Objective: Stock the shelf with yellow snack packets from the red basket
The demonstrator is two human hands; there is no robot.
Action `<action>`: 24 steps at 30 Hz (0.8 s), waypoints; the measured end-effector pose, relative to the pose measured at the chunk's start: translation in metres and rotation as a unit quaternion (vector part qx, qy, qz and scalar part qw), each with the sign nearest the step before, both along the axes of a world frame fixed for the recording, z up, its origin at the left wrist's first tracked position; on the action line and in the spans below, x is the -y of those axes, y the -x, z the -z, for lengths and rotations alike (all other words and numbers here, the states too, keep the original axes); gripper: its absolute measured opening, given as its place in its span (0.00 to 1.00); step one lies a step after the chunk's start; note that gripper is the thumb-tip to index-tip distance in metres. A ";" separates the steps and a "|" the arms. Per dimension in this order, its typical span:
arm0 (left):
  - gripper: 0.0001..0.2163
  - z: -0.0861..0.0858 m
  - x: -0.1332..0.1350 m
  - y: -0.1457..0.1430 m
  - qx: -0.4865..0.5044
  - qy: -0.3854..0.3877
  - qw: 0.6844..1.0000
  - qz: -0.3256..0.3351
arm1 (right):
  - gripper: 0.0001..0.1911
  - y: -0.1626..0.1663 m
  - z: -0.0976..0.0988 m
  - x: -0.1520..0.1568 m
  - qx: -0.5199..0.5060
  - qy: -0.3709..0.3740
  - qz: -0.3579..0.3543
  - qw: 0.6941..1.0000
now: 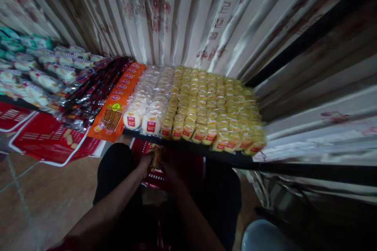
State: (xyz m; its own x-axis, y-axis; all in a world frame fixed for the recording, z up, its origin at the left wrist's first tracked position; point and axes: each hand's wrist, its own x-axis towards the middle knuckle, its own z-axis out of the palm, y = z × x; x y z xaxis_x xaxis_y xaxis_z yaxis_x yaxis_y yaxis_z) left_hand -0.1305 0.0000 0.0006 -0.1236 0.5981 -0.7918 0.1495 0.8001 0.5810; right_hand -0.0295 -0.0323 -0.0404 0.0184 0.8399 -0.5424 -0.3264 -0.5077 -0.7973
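Low between my knees, above a red plastic basket (193, 170), my left hand (145, 164) is closed on a small yellowish snack packet (157, 159). My right hand (170, 166) grips the packet's other side, its fingers mostly lost in shadow. Just beyond my hands, on a dark shelf, stand wrapped white rice crackers (151, 123) in two columns. To their right are tight rows of yellow-wrapped snacks (212, 110) with red labels. An orange packet of brown sticks (118, 100) lies left of the crackers, partly over the shelf edge.
Dark red-brown wrapped snacks (94, 86) lie further left, then white packets (44, 80) and green ones (26, 43). Another red basket (44, 137) with white handles holds a few pale pieces. Patterned curtains (188, 15) hang behind the shelf. A pale rounded object (265, 237) sits at lower right.
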 end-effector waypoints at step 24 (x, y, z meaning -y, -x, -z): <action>0.16 -0.087 0.044 -0.008 0.214 -0.088 0.970 0.075 | 0.38 -0.031 -0.078 0.036 0.025 -0.094 0.159 0.982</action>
